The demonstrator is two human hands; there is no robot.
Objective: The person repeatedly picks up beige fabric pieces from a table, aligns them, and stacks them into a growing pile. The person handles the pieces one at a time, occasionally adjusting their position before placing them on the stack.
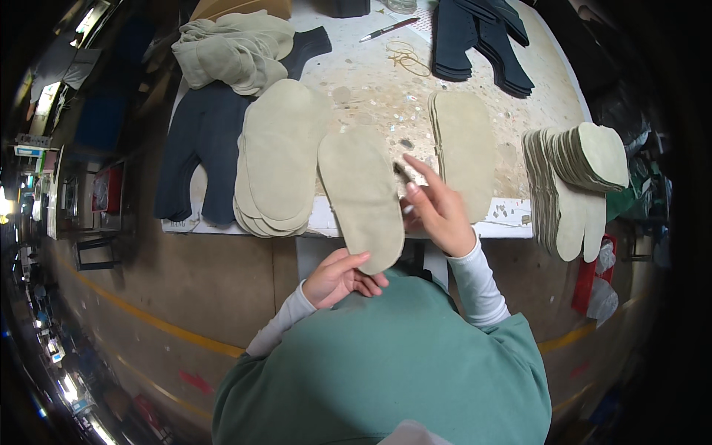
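Beige suede sole piece (361,196) juts past the worktable's (371,81) near edge, its lower end pinched in the left hand (340,278), fingers curled shut on it. Beside its right edge the right hand (437,211) hovers open, fingers spread, holding nothing. A beige stack (278,159) lies just left, another stack (463,152) right; bare tabletop shows between them.

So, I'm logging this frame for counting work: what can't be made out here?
- Head view: the beige insole piece hides the left hand's grip under its lower end.
- What the right hand pinches: too small and blurred.
- Piece counts in the beige stack and the fanned stack: edges too fine.
- Dark pieces: cut off by the top edge.
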